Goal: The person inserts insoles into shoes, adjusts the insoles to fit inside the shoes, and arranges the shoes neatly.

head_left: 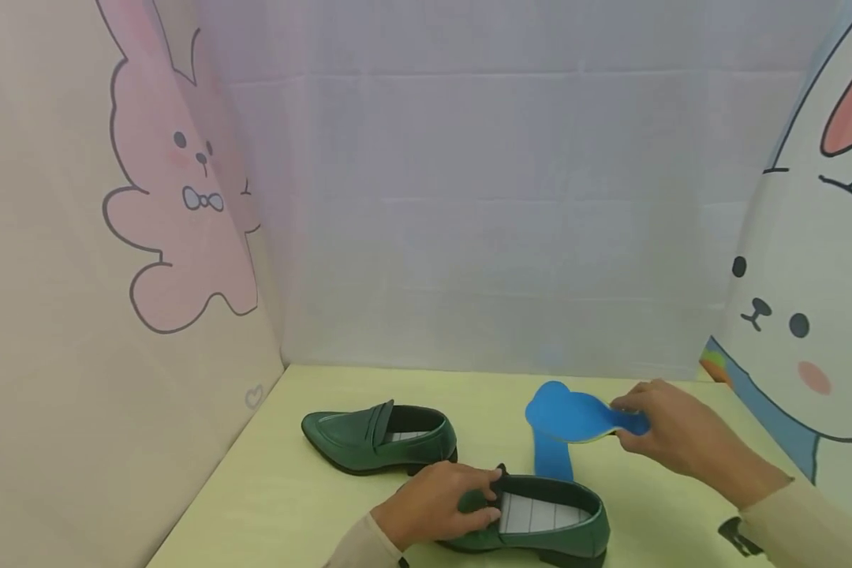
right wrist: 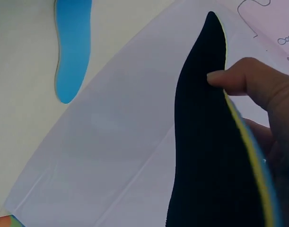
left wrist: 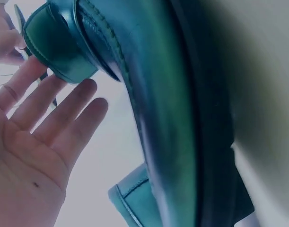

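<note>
My left hand [head_left: 443, 501] is at the front of the near green loafer [head_left: 568, 539], its thumb and forefinger holding the tongue area. In the left wrist view the other fingers [left wrist: 71, 113] stretch out beside the shoe. A lined white surface shows inside the loafer. My right hand [head_left: 670, 426] pinches one end of a blue insole [head_left: 578, 416], holding it raised above the table behind that shoe. The right wrist view shows this insole's black underside [right wrist: 205, 142] and yellow edge, the thumb pressing near its tip. A second blue insole [head_left: 552, 459] lies below, partly hidden.
Another green loafer [head_left: 348, 442] stands farther back to the left, toe pointing left. The pale yellow tabletop [head_left: 255, 489] meets a white sheet [head_left: 504, 237] at the back. Side panels carry a pink rabbit [head_left: 177, 181] and a white rabbit [head_left: 809, 276].
</note>
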`<state>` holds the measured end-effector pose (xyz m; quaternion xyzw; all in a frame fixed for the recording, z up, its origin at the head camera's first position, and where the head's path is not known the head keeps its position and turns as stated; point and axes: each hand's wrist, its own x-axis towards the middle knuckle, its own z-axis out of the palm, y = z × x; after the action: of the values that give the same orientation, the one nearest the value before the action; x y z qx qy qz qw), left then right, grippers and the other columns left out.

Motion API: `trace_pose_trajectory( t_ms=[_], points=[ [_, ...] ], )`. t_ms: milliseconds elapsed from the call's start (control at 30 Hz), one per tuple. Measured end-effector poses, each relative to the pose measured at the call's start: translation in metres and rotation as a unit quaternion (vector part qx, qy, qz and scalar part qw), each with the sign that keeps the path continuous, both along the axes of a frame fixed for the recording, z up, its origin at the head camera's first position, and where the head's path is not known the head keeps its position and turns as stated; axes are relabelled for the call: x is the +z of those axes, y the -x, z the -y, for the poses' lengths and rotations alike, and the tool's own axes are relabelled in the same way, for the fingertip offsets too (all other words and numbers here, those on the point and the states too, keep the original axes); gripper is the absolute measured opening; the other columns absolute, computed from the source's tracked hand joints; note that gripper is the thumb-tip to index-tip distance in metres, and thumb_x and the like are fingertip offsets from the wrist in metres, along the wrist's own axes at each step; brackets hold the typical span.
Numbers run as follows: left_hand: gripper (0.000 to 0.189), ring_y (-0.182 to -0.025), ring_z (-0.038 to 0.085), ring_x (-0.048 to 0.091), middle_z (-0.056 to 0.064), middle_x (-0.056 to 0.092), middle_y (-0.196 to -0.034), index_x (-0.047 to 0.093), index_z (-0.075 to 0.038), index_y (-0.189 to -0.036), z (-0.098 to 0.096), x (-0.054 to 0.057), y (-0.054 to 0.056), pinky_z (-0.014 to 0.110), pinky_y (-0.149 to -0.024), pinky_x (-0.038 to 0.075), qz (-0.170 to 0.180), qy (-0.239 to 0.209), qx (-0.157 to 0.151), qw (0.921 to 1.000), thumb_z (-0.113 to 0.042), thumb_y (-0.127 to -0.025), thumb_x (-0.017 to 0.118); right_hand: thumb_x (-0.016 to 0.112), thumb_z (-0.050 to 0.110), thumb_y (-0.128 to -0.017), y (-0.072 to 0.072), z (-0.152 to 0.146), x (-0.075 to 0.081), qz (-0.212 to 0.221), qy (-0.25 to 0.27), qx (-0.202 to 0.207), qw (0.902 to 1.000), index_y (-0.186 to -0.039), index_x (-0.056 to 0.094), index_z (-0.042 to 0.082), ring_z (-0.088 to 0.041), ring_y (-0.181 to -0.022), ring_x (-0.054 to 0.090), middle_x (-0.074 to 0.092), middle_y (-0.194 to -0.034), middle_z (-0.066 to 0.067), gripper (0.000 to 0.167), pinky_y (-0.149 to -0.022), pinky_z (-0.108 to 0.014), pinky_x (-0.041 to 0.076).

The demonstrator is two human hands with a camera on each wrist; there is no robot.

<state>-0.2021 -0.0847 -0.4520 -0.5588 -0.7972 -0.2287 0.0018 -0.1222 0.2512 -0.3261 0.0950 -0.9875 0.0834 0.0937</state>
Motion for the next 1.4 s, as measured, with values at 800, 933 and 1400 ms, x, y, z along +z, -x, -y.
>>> trace_pose_trajectory(
  t_ms=[800, 933, 1400],
  points=[
    [0.053, -0.082, -0.016, 0.060, -0.019, 0.072, -0.107, 0.067, -0.014, -0.136, 0.002, -0.010, 0.011, 0.009, -0.077, 0.051, 0.064, 0.002, 0.014, 0.9978, -0.041, -0.090, 0.073, 0.083, 0.004, -0.074, 0.003, 0.044, -0.001, 0.129, -0.024, 0.117, 0.9844, -0.084, 0.080, 0.011, -0.010, -0.066, 0.041, 0.058, -0.071, 0.012, 0.013, -0.056, -0.031, 0.037],
    [0.056, -0.085, -0.015, 0.061, -0.019, 0.073, -0.107, 0.064, -0.013, -0.139, 0.002, -0.012, 0.012, 0.010, -0.080, 0.052, 0.074, 0.003, 0.012, 0.9972, -0.040, -0.091, 0.072, 0.082, 0.001, -0.072, 0.006, 0.048, -0.007, 0.128, -0.025, 0.132, 0.9827, -0.082, 0.079, 0.011, -0.010, -0.065, 0.039, 0.056, -0.071, 0.011, 0.014, -0.055, -0.033, 0.033],
    [0.053, -0.091, -0.011, 0.063, -0.016, 0.074, -0.105, 0.066, -0.009, -0.136, -0.001, -0.008, 0.011, 0.006, -0.079, 0.048, 0.063, 0.003, 0.016, 0.9979, -0.037, -0.091, 0.074, 0.078, -0.004, -0.068, 0.015, 0.066, -0.030, 0.119, -0.011, 0.163, 0.9793, -0.060, 0.051, 0.018, -0.009, -0.060, 0.019, 0.017, -0.064, 0.010, 0.036, -0.056, -0.032, 0.018]
  ],
)
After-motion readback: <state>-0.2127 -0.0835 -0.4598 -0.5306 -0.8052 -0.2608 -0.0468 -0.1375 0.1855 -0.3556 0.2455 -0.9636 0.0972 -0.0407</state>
